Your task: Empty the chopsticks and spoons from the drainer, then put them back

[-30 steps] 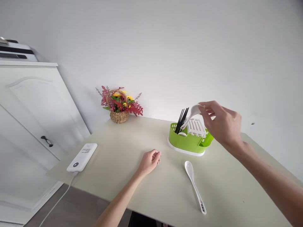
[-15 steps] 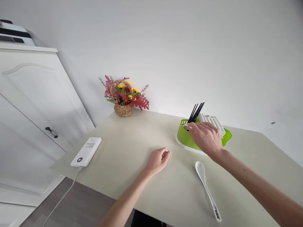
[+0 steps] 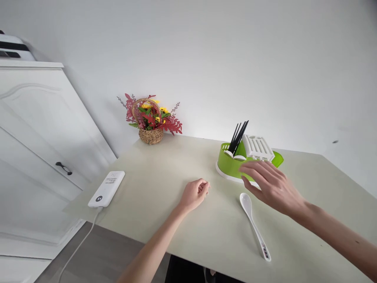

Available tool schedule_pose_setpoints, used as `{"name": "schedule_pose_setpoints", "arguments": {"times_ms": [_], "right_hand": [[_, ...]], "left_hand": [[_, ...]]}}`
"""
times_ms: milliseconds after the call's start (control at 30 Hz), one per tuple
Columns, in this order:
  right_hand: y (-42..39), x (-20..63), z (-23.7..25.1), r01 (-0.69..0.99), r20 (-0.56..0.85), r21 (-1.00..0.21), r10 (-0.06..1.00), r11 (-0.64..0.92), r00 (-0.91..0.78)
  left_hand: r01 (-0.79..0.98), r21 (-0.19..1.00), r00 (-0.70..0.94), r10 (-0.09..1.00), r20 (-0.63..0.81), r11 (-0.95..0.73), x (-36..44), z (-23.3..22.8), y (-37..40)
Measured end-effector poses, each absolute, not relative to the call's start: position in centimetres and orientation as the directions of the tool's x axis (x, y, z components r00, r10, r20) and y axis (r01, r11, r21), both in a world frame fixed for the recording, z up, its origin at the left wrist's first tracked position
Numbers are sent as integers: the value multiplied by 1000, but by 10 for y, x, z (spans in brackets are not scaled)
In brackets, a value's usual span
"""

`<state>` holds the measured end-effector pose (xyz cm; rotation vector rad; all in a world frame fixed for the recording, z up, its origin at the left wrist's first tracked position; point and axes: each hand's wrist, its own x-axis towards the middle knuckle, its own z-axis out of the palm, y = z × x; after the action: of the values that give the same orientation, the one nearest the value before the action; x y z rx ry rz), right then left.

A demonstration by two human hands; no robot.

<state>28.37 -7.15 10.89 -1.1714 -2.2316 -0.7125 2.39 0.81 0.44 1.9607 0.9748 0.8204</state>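
Note:
My right hand point(image 3: 269, 184) hovers in front of a green cutlery holder point(image 3: 228, 165), its fingers apart and nothing held. Black chopsticks point(image 3: 239, 137) lean in the holder's left part, and two white spoon heads point(image 3: 240, 157) show at its rim beside them. A white slotted rack point(image 3: 258, 147) sits tilted over the holder's right side. On the table below my right hand lies a white long-handled spoon point(image 3: 255, 226), bowl end away from me. Loosely curled, my left hand point(image 3: 194, 193) rests on the table left of that spoon, with nothing visible in it.
A wicker basket of artificial flowers point(image 3: 150, 135) stands at the back left against the wall. Nearer the left edge of the table point(image 3: 153, 177) lies a white power bank point(image 3: 107, 188) with a cable point(image 3: 79, 245) hanging down. A white cabinet point(image 3: 35, 149) stands left of the table.
My right hand has let go of a white spoon in the holder and drawn back toward me, fingers opening. My left hand stays on the table. The view has shifted slightly.

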Motion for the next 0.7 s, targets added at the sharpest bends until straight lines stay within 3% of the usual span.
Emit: {"name": "schedule_pose_setpoints", "arguments": {"times_ms": [100, 200, 267, 367, 467, 700], "right_hand": [[-97, 299, 92, 910, 544, 83, 747, 405, -382], [-112, 309, 67, 971, 271, -181, 957, 157, -104], [-117, 309, 53, 947, 87, -321, 994, -30, 61], [-121, 298, 37, 911, -66, -359, 979, -202, 191], [-124, 279, 29, 908, -95, -363, 977, -211, 189], [-122, 244, 27, 855, -56, -516, 998, -51, 25]], "left_hand": [[340, 853, 493, 848, 197, -396, 25, 6, 9], [329, 864, 486, 853, 191, -381, 26, 9, 8], [322, 874, 479, 859, 181, -364, 26, 11, 8], [323, 878, 472, 864, 174, -353, 27, 11, 8], [330, 872, 470, 864, 181, -362, 27, 11, 9], [372, 846, 530, 836, 145, -382, 30, 31, -15]]}}
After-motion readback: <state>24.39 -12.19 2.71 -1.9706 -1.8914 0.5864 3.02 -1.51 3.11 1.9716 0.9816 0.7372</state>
